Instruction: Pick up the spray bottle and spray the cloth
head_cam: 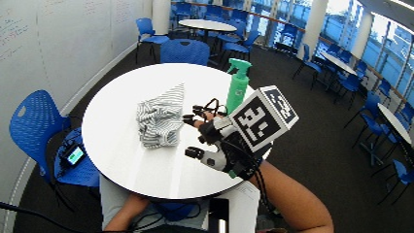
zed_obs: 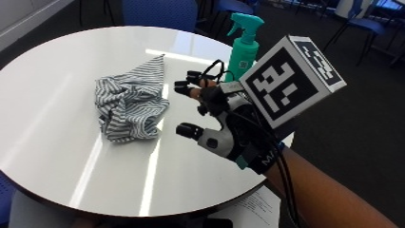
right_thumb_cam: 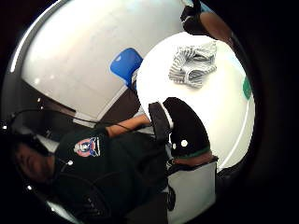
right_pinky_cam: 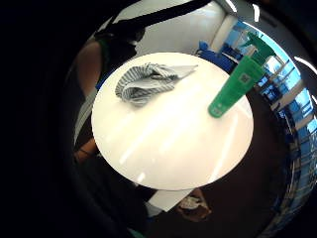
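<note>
One round white bench [zed_obs: 51,156] carries everything, and it serves as the landmark. Lying crumpled on the bench, toward its middle, is a grey-and-white striped cloth [zed_obs: 131,108]. Raised above the bench's near edge is the gloved right hand [zed_obs: 212,121], fingers spread and relaxed, holding nothing, apart from both cloth and bottle. Standing upright near the bench's far edge, beyond the hand, is the green spray bottle [zed_obs: 243,47], its trigger head on top and a small square label on its side.
</note>
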Demonstrator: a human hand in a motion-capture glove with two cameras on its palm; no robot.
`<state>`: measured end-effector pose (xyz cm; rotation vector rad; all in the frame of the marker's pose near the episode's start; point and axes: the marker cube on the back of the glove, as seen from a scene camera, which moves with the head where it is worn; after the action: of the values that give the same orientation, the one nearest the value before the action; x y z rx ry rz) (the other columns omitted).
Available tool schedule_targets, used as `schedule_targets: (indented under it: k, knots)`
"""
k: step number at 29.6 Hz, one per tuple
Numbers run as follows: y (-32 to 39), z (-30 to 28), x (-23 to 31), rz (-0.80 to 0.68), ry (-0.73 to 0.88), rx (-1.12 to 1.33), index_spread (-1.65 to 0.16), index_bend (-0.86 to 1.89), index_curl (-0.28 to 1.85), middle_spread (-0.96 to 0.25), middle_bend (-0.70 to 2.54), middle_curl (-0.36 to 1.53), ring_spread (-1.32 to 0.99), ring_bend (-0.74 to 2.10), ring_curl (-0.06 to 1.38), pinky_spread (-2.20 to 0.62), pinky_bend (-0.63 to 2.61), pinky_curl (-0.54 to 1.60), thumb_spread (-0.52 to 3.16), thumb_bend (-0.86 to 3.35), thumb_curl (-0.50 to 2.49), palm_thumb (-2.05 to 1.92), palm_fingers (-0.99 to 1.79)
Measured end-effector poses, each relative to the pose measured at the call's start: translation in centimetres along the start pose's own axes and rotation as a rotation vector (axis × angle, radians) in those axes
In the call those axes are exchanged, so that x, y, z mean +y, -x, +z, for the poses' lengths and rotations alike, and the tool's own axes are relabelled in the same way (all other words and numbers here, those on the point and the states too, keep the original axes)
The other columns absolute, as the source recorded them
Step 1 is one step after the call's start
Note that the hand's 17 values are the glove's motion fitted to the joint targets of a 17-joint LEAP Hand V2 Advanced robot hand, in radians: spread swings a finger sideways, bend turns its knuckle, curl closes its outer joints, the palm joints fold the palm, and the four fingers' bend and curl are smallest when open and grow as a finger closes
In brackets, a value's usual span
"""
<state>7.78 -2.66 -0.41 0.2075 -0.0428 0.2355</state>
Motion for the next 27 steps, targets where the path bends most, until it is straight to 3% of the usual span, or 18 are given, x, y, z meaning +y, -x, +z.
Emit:
schedule_targets:
  k: [14, 27]
  knots:
    - [-5.2, -3.1, -4.6, 0.262, -0.318, -0.065, -0.4, 0.2, 0.37, -0.02, 0.18, 0.27, -0.02, 0.17, 0.26, 0.23, 0.2, 0.32, 1.23, 0.04, 0.27, 0.6, 0.6]
    - [-10.7, -5.5, -8.0, 0.466, -0.458, 0.054, -0.4, 0.19, 0.38, 0.0, 0.17, 0.28, 0.0, 0.17, 0.24, 0.23, 0.22, 0.34, 1.21, 0.0, 0.3, 0.64, 0.57]
